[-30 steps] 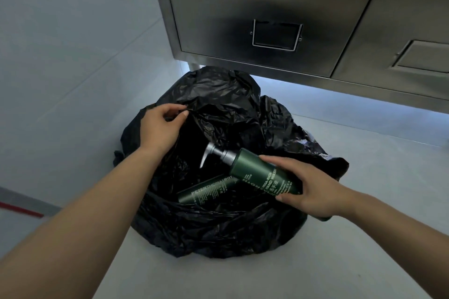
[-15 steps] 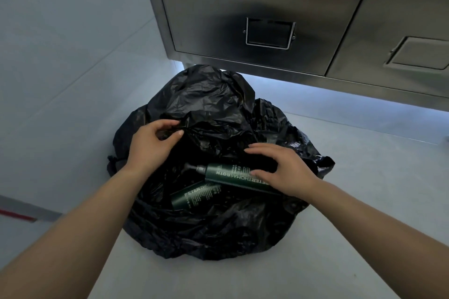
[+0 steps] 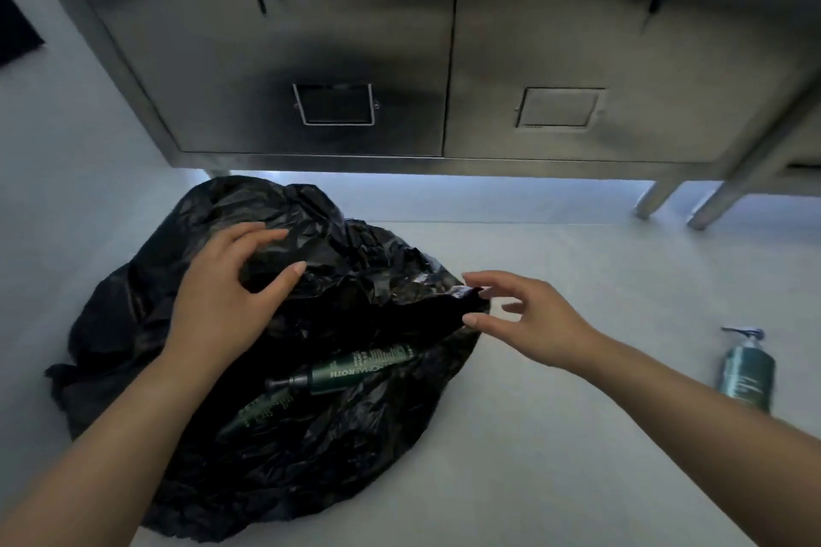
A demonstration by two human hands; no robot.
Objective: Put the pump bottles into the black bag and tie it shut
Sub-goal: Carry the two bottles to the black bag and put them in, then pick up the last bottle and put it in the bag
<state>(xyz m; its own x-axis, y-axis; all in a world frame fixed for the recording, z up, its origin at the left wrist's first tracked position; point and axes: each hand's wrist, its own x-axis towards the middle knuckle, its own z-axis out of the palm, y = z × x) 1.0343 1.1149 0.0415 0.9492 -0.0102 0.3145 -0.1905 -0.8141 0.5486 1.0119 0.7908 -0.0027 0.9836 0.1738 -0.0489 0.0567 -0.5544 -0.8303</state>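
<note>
Pale grey floor (image 3: 577, 435) filled the lower half of the frame. A steel cabinet (image 3: 444, 58) spanned the top, standing on legs (image 3: 657, 200) at the right with a bright gap beneath it. Each of its two doors carried a lock and a small framed recess. Something thin hung from the right lock, too blurred to name. The frame cut off the cabinet's top and right end.

The black bag (image 3: 133, 324) lay crumpled on the floor at lower left and centre, its mouth gaping toward the right. Both forearms came in from the bottom corners, the left one covering part of the bag's near side.

The left hand (image 3: 231, 293) rested on the bag's top folds, fingers and thumb spread, gripping nothing. The right hand (image 3: 533, 320) was at the bag's right lip, thumb and fingers apart above and below the rim's tip. Whether they touched the plastic could not be told.

Inside the mouth the top bottle (image 3: 355, 366) lay on its side, pump toward the left, white lettering showing. Just below and left of it, the lower bottle (image 3: 262, 406) was mostly sunk in dark folds. A third bottle (image 3: 746, 373) stood upright on the floor at the right edge, well apart from the bag and smeared by blur.

A dark panel (image 3: 13, 31) at the upper left edge was cut off.
</note>
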